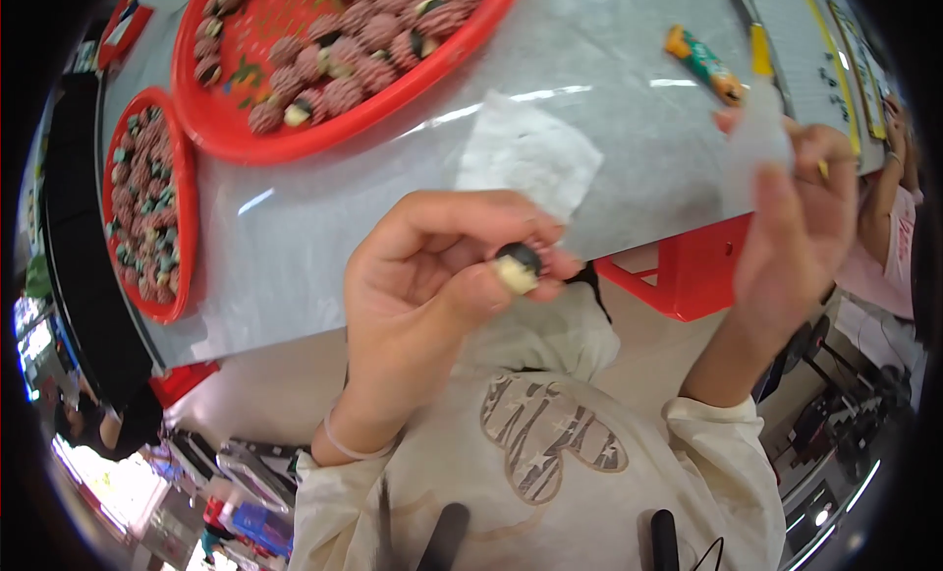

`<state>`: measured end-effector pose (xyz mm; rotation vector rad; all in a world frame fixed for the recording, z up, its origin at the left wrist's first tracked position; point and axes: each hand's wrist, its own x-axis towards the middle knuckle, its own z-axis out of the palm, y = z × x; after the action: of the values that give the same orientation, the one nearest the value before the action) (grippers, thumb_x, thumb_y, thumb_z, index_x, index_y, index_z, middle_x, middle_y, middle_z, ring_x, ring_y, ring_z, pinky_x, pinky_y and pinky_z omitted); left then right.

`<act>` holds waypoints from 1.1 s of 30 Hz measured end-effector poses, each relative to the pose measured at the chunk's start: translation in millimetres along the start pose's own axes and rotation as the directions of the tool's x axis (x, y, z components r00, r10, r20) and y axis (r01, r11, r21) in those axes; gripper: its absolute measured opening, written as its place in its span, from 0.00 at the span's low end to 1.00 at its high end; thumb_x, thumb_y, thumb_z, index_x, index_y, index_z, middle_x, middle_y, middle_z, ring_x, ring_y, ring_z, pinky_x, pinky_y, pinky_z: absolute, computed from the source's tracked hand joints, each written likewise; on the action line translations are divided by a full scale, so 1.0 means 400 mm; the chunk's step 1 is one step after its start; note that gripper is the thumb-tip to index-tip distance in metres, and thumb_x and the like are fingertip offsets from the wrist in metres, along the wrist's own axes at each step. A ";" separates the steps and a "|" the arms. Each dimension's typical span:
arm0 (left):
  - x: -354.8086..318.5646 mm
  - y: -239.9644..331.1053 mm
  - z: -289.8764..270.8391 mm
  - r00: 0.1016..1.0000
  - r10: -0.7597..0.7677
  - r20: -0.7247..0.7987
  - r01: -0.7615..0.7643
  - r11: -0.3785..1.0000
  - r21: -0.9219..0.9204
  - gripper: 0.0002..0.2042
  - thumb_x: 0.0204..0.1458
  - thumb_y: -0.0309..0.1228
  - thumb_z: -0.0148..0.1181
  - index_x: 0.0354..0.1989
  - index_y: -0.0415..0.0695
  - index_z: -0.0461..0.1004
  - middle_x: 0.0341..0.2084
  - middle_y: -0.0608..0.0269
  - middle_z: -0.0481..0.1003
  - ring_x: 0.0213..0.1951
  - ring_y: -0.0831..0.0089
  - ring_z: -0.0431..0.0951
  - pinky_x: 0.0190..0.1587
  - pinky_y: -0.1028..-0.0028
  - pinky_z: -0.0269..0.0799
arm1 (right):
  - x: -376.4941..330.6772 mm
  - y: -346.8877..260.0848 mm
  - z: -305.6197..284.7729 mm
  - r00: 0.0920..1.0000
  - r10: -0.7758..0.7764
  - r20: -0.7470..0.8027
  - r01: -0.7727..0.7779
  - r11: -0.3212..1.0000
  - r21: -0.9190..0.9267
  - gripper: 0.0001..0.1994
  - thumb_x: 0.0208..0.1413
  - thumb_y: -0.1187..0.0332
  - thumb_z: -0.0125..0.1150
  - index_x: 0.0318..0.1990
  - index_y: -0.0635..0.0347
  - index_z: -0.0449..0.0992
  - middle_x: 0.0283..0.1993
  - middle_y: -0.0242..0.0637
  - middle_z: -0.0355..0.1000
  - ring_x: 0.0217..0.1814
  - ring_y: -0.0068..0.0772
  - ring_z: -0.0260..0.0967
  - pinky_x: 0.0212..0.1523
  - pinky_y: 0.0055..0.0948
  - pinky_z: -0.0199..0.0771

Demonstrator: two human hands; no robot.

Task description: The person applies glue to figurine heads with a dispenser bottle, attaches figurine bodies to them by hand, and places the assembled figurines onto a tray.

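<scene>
Near the front edge of the table, my left hand (422,286) pinches a small rounded piece (518,267) between thumb and fingers. The piece is black on top and cream below, with some pink ridged surface behind. Raised at the right, my right hand (796,217) is blurred by motion. Its fingers are closed round a translucent white bottle (754,143) with a yellow tip. The two hands are well apart. Just beyond my left hand lies a crumpled white tissue (530,150) on the grey tabletop (324,212).
A big red basin (295,150) holds several pink ridged pieces; a smaller red basin (187,217) at the left holds more. An orange and green tube (705,65) lies at the far right. A red stool (678,271) stands below the table edge. Another person's arm (884,183) shows at right.
</scene>
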<state>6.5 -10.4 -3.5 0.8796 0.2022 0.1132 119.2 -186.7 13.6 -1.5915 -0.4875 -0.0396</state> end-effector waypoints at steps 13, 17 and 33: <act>-0.006 -0.010 0.013 0.994 0.033 -0.105 -0.021 0.993 0.113 0.14 0.43 0.32 0.58 0.33 0.39 0.62 0.31 0.55 0.65 0.29 0.69 0.71 0.28 0.80 0.69 | 0.029 0.005 -0.112 0.981 -0.049 0.187 0.143 0.834 -0.533 0.19 0.41 0.83 0.47 0.45 0.64 0.62 0.44 0.38 0.64 0.47 0.30 0.61 0.51 0.26 0.55; -0.002 -0.002 0.020 0.994 0.030 -0.103 -0.016 0.990 0.137 0.14 0.42 0.32 0.58 0.33 0.39 0.62 0.30 0.55 0.65 0.29 0.69 0.72 0.27 0.80 0.70 | 0.038 0.022 -0.270 0.997 -0.041 -0.068 -0.029 0.610 -0.792 0.15 0.44 0.82 0.43 0.42 0.63 0.68 0.45 0.38 0.66 0.48 0.29 0.62 0.50 0.25 0.56; -0.002 -0.004 0.027 0.999 0.009 -0.039 -0.006 0.995 0.095 0.13 0.43 0.30 0.57 0.32 0.37 0.63 0.31 0.52 0.66 0.30 0.66 0.73 0.29 0.78 0.72 | 0.023 -0.005 -0.245 0.954 -0.051 -0.295 -0.072 0.916 -0.394 0.09 0.44 0.78 0.52 0.36 0.68 0.69 0.34 0.39 0.69 0.32 0.25 0.67 0.33 0.20 0.66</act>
<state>8.3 -19.6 2.2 0.9736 0.2425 0.1286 152.8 -278.3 27.6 -1.9497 -0.2381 -0.3915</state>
